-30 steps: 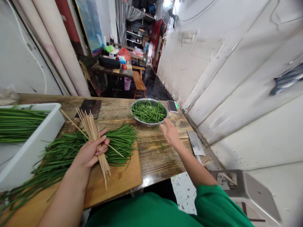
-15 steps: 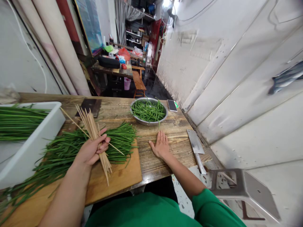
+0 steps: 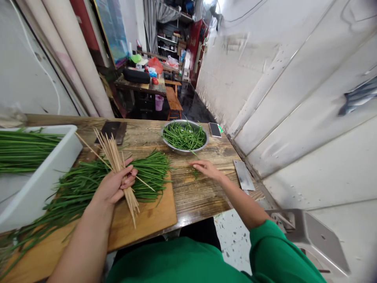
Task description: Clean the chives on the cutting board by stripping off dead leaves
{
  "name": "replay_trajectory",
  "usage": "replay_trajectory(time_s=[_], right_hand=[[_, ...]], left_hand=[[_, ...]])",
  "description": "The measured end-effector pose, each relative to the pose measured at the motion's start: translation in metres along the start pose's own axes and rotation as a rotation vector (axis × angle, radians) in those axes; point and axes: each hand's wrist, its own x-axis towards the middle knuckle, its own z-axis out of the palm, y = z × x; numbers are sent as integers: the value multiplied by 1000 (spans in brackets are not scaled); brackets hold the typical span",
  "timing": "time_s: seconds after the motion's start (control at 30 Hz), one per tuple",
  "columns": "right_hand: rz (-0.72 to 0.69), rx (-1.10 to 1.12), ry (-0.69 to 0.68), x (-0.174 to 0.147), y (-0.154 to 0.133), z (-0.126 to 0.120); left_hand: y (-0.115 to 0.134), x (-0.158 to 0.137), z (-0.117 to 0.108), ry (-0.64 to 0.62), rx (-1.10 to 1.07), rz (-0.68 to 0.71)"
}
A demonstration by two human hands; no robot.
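My left hand (image 3: 119, 182) is closed around a bundle of thin bamboo skewers (image 3: 111, 151), which fan out above the fist and stick out below it. One stick lies crosswise through the bundle. Beneath this hand, a heap of garlic chives (image 3: 151, 171) is spread over a wooden cutting board (image 3: 147, 220). My right hand (image 3: 208, 169) hovers just over the table right of the board, its fingers stretched to the left and seen side-on, nothing visible in them. Small green scraps (image 3: 194, 173) are just below its fingertips. Behind it stands a metal bowl (image 3: 188, 150) of cut chives (image 3: 184, 135).
A white plastic bin (image 3: 66, 151) with long chives stands at the left. A cleaver (image 3: 244, 175) lies near the table's right edge, its handle mostly hidden by my arm. A phone (image 3: 215, 129) lies beside the bowl. A grey stool (image 3: 321, 239) stands at lower right.
My right hand has lifted from lying flat on the table and turned sideways, its fingers now pointing left. Green scraps now show under it. The left hand keeps hold of the skewers.
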Motion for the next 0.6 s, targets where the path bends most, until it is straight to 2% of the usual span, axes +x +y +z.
replay_trajectory(time_s=[0.13, 0.27, 0.4, 0.6], right_hand=[[125, -376, 103, -15, -10, 4], [234, -653, -7, -3, -25, 26], [275, -673, -115, 8, -30, 36], [273, -667, -134, -9, -36, 34]], left_hand=[[0, 1, 0, -6, -8, 13], [1, -1, 1, -9, 1, 5], [3, -3, 4, -17, -25, -23], [4, -3, 6, 14, -45, -40]])
